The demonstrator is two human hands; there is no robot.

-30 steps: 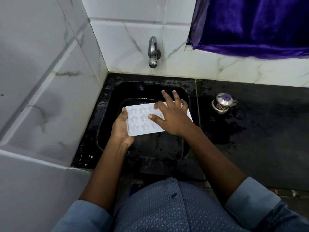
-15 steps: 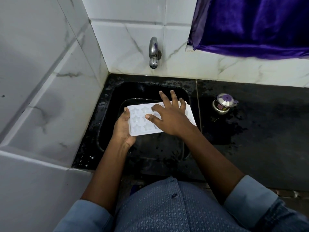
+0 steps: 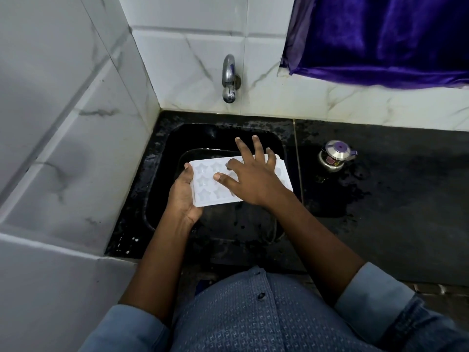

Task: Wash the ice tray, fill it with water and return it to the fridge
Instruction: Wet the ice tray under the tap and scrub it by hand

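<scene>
A white ice tray (image 3: 205, 184) with star-shaped cups is held level over the black sink (image 3: 162, 158). My left hand (image 3: 184, 196) grips its left end, thumb on the rim and fingers underneath. Spread flat across the tray's right half, my right hand (image 3: 250, 177) touches the cups with straight fingers. Part of the tray is hidden under that hand. A chrome tap (image 3: 229, 78) juts from the tiled wall above the sink; no water runs from it.
A small steel pot with a purple-knobbed lid (image 3: 335, 154) stands on the wet black counter (image 3: 393, 199) right of the sink. White tiled walls close in the left and back. A purple cloth (image 3: 380, 39) hangs at the upper right.
My right hand has slid slightly left and back across the tray. The tray and my left hand stay in almost the same place.
</scene>
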